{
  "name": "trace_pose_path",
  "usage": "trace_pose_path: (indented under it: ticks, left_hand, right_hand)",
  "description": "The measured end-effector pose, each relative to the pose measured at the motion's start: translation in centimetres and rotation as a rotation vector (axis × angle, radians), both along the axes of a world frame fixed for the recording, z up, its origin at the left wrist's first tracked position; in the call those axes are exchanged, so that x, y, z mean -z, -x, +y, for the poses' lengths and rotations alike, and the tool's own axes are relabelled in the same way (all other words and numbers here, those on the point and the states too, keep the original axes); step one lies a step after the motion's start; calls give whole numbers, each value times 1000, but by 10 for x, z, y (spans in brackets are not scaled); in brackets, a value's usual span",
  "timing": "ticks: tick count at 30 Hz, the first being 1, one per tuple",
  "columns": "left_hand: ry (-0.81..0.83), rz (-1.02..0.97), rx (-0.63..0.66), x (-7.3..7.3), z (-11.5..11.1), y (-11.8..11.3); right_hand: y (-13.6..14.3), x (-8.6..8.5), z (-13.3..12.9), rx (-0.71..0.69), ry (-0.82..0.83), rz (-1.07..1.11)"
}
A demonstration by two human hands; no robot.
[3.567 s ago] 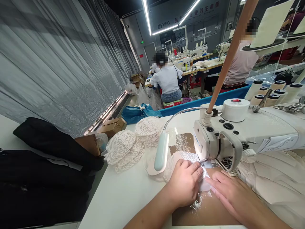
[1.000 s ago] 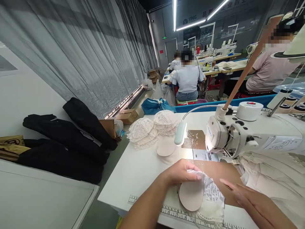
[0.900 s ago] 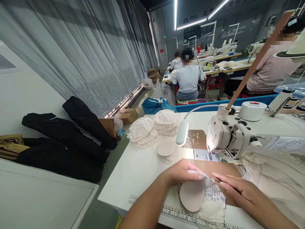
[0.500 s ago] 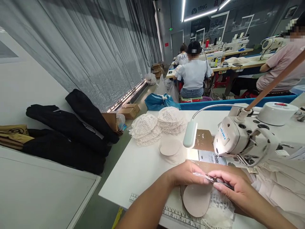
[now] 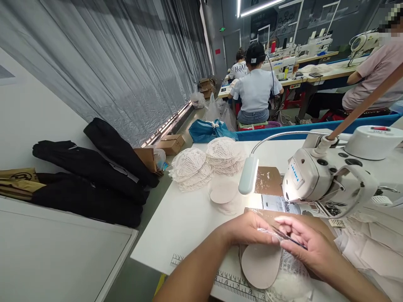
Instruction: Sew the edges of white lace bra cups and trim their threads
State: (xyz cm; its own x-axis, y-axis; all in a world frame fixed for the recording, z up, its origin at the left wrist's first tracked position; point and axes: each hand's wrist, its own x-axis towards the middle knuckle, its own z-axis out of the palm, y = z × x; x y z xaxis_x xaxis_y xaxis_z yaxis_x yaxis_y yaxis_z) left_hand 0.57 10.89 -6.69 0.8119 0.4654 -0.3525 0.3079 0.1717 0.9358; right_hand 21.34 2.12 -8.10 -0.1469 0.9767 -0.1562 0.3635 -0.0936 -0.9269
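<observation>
My left hand (image 5: 252, 230) pinches the edge of a white lace piece (image 5: 292, 268) between thumb and fingers. Dark thread snips (image 5: 294, 241) lie in my right hand (image 5: 310, 243), their tips by the pinched lace edge. The fingers of that hand curl loosely round the snips, with the forefinger raised off them. A smooth beige rounded pad (image 5: 260, 266) hangs below my left hand, beside the lace. Part of the lace is hidden behind my fingers. The head of a white sewing machine (image 5: 304, 176) stands just beyond my hands.
Stacked lace cups (image 5: 190, 167) sit at the table's far left, with another beige pad (image 5: 223, 192) nearer. A lamp (image 5: 248, 175) on a bent neck hangs beside the machine. Beige fabric (image 5: 365, 251) lies at right. Co-workers sit beyond the blue-edged table.
My right forefinger and thumb have spread apart and the snips have tilted a little. My left hand keeps its pinch on the lace. The camera view has shifted slightly.
</observation>
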Motion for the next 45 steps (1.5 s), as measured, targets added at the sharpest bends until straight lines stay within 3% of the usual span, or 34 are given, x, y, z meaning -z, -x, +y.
trace_pose_path:
  ticks: [4, 7, 13, 18, 23, 30, 34, 39, 45]
  left_hand:
    - [-27, -3, 89, -1, 7, 6]
    - [-72, 22, 130, -5, 14, 16]
    - [-144, 61, -10, -12, 21, 29]
    - [-171, 15, -47, -14, 14, 19]
    - [-224, 52, -72, -5, 4, 3]
    - [-43, -12, -105, -1, -2, -1]
    - [24, -11, -117, -4, -4, -1]
    - [63, -12, -109, -4, -5, -1]
    - [62, 10, -70, -3, -4, -1]
  right_hand:
    - [3, -4, 2, -105, 38, -24]
    - [0, -1, 2, -79, 66, -14]
    - [-3, 12, 0, -32, 89, 1]
    - [-2, 3, 0, -12, 89, -10]
    - [-2, -2, 1, -43, 53, -56]
    - [-14, 6, 1, 55, -21, -13]
    - [-21, 5, 2, -69, -25, -84]
    - [-12, -7, 1, -83, -88, -112]
    - [-4, -21, 1, -212, -56, -152]
